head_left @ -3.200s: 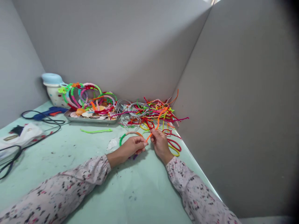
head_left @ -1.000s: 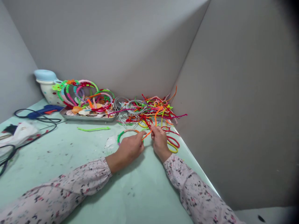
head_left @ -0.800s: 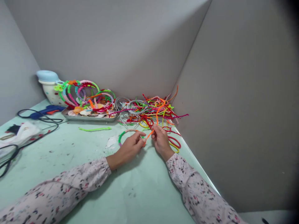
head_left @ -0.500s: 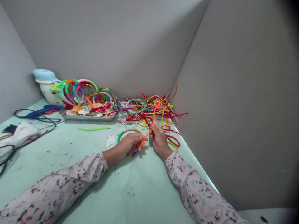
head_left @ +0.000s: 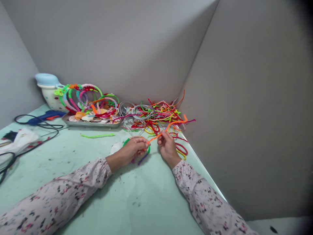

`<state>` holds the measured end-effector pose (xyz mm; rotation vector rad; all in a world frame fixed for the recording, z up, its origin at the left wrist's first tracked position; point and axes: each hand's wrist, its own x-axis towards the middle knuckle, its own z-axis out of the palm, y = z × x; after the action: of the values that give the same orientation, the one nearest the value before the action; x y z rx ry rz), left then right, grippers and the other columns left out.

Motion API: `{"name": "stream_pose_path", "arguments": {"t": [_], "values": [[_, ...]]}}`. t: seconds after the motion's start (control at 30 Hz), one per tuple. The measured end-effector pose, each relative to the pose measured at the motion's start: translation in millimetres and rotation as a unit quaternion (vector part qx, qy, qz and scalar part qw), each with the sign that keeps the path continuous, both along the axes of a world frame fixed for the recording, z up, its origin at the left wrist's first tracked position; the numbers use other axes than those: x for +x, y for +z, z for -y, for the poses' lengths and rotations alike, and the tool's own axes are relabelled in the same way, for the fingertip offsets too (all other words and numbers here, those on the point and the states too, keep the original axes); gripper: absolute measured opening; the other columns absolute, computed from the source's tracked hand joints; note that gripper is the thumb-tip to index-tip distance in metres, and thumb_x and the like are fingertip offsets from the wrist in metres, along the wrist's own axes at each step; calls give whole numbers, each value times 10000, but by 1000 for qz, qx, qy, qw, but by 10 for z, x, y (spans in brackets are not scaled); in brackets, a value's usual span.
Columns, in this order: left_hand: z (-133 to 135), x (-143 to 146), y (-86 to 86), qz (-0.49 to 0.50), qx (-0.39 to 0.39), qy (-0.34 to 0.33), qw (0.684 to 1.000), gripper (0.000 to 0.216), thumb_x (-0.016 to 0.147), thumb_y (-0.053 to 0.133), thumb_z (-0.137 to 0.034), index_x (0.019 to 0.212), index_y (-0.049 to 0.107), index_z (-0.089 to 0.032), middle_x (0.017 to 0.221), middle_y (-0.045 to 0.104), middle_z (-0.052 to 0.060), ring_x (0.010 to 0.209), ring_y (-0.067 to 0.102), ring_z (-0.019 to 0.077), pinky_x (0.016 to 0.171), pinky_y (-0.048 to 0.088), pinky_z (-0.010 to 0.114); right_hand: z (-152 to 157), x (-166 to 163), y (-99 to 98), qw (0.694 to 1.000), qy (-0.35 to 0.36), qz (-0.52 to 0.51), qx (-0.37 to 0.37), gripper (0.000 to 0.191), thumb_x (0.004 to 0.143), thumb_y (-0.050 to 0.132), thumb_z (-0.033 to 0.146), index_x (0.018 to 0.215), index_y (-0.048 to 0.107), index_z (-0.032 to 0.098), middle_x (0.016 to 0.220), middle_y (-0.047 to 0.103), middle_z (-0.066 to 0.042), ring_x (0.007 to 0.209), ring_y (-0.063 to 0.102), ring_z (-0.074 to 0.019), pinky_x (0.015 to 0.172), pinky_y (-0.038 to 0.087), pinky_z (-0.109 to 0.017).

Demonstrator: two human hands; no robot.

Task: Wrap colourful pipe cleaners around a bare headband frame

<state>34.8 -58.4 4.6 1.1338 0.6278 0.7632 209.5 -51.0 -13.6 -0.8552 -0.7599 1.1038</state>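
Observation:
A headband (head_left: 148, 149) wrapped in green, pink and purple fuzzy stems is held in my left hand (head_left: 133, 147), whose fingers are closed and cover much of its curve. An orange pipe cleaner (head_left: 176, 122) runs from my left fingertips, through the closed fingers of my right hand (head_left: 167, 146), and on up to the right with a bent tip. Both hands are just above the table, a small gap apart. Under and behind my right hand lie red and yellow loops (head_left: 184, 149).
Behind the hands is a tangled pile of colourful pipe cleaners (head_left: 168, 112) with grey wire hoops (head_left: 146, 111). Finished headbands and shells crowd a metal tray (head_left: 91, 124). A green pipe cleaner (head_left: 97, 135), blue glue gun (head_left: 44, 117), black cable (head_left: 52, 133) and lidded container (head_left: 52, 96) are leftward.
The orange pipe cleaner has swung from nearly upright to slanting rightward, and its lower end now meets my left fingertips. My left hand has turned slightly, showing more of the headband's right side.

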Motion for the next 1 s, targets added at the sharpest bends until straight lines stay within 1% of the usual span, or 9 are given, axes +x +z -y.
{"name": "stream_pose_path", "arguments": {"t": [0.1,0.2,0.4,0.5,0.6,0.73,0.87,0.93,1.0], "values": [[-17,-10,35,17,-13,41,999,241,682,638,-182,915,598,-137,586,485,-42,442,367,49,416,237,175,-35,59,-1,999,-14,-31,-1,243,696,703,417,725,583,208,600,559,44,461,465,-76,398,346,-209],[-45,-21,53,32,-24,76,996,270,667,622,-172,931,580,-133,559,450,-59,433,344,51,406,227,175,-54,101,4,999,-26,-32,8,198,699,686,380,743,599,207,651,598,28,482,490,-82,405,361,-210],[-104,-40,7,26,30,123,992,265,667,592,-171,929,579,-136,539,395,-79,432,299,50,412,201,180,-58,111,-6,1000,-25,-3,10,211,686,716,350,686,576,192,571,559,40,455,451,-66,404,332,-187],[-94,-40,13,-33,97,160,982,231,681,571,-188,910,576,-156,538,370,-86,431,284,54,423,190,186,-59,110,13,999,-31,10,10,240,688,731,366,685,573,186,565,542,50,456,436,-54,407,318,-176],[-30,-25,48,-113,201,175,957,228,682,536,-159,907,572,-165,560,385,-82,460,325,62,452,233,184,-67,120,48,999,-42,18,7,265,690,731,383,672,554,186,552,525,59,446,422,-50,395,299,-176],[109,11,42,-216,377,158,887,242,680,508,-110,896,594,-175,575,455,-63,514,399,81,503,294,193,-72,115,72,998,-52,21,3,293,684,739,386,648,530,183,526,501,75,429,399,-38,384,277,-168],[227,24,-24,-234,480,136,834,208,681,505,-87,849,596,-171,606,507,-42,543,439,87,552,328,212,-56,81,71,999,-36,16,-7,292,686,747,365,630,530,177,510,494,79,427,398,-29,382,283,-154],[263,15,-30,-219,477,115,843,199,698,510,-98,866,588,-171,603,501,-41,542,439,89,543,321,214,-50,78,75,1000,-14,9,-17,293,683,753,365,630,533,179,503,495,78,423,406,-31,378,292,-152],[275,5,-7,-186,425,79,882,183,746,510,-144,916,573,-174,612,503,-40,537,434,92,521,312,211,-46,87,81,999,20,-1,-29,290,664,771,357,641,542,181,501,496,78,423,418,-34,379,311,-148]]}}
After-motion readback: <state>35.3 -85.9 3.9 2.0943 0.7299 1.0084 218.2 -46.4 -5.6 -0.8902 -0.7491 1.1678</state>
